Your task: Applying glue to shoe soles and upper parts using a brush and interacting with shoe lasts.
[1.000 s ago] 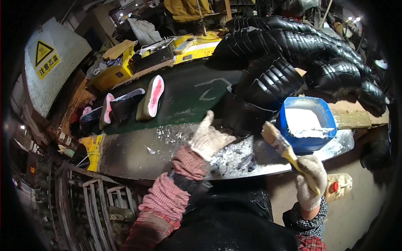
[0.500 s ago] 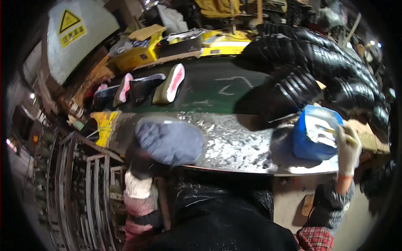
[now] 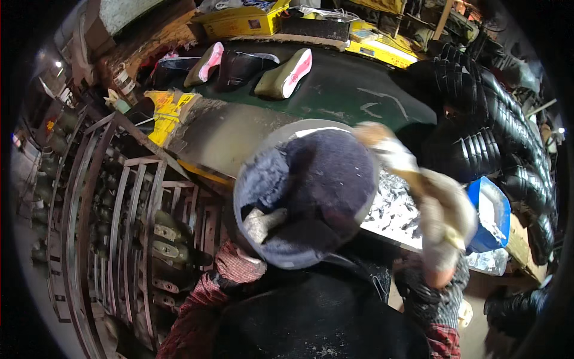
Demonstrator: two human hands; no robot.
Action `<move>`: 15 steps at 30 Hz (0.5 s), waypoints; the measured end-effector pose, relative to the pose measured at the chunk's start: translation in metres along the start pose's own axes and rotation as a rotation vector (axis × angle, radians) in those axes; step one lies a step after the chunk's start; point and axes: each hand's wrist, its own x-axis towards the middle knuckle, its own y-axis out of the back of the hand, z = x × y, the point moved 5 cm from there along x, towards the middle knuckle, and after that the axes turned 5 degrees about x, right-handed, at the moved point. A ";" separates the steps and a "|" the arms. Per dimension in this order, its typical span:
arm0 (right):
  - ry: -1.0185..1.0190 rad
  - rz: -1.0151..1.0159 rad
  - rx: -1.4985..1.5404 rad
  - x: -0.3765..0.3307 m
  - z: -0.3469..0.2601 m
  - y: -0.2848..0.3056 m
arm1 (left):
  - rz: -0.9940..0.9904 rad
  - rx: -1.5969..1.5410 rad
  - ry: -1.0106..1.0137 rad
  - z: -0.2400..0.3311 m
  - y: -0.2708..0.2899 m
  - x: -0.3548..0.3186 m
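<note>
Close in front of me, a fleece-lined shoe piece point(image 3: 329, 173) shows dark grey cloth and a fluffy grey part, with a pale rim. My left hand point(image 3: 263, 226), in a whitish glove, is closed on its near left side; some fingers are hidden by it. My right hand point(image 3: 448, 215), gloved too and blurred by motion, grips what looks like a brush point(image 3: 388, 149), its tip at the piece's right edge. Beside that hand stands a blue container point(image 3: 505, 221) with white stuff point(image 3: 489, 215) inside, on the worktop's right end.
Several shoes point(image 3: 284, 78) lie on the dark green belt point(image 3: 353, 99) beyond. Shiny black goods point(image 3: 520, 131) are heaped at right. Metal racks point(image 3: 131, 197) stand at left, and yellow boxes point(image 3: 239, 23) line the back. White residue point(image 3: 391, 206) covers part of the worktop.
My right hand has moved left from the blue container to the shoe piece. The piece is raised closer and tilted. My view has turned, so the container appears farther right.
</note>
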 end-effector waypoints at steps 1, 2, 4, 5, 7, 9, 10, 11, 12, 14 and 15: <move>0.219 -0.128 -0.137 0.016 -0.006 -0.027 | 0.004 -0.043 0.063 -0.009 0.005 -0.003; 0.187 -0.178 -0.013 0.025 0.007 -0.052 | 0.031 -0.071 0.101 -0.011 0.016 -0.012; -0.322 0.012 0.352 0.025 0.046 -0.055 | 0.015 -0.130 0.182 -0.013 0.022 -0.015; -0.383 0.051 0.352 0.021 0.057 -0.051 | 0.024 -0.137 0.195 -0.011 0.028 -0.018; -0.485 0.064 0.292 -0.001 0.078 -0.031 | 0.043 -0.160 0.234 -0.008 0.041 -0.025; -0.568 0.072 0.162 -0.046 0.089 -0.008 | 0.028 -0.190 0.285 -0.012 0.043 -0.028; -0.530 0.059 0.318 -0.054 0.084 -0.014 | 0.029 -0.188 0.296 -0.011 0.046 -0.027; -0.483 0.067 0.198 -0.052 0.080 -0.007 | 0.027 -0.189 0.307 -0.012 0.046 -0.027; -0.434 0.076 0.077 -0.043 0.073 0.000 | 0.026 -0.186 0.313 -0.014 0.043 -0.026; -0.330 0.244 0.238 -0.008 0.057 -0.013 | 0.008 -0.160 0.328 -0.015 0.036 -0.022; -0.298 0.173 0.079 0.015 0.042 -0.032 | 0.018 -0.145 0.320 -0.013 0.033 -0.024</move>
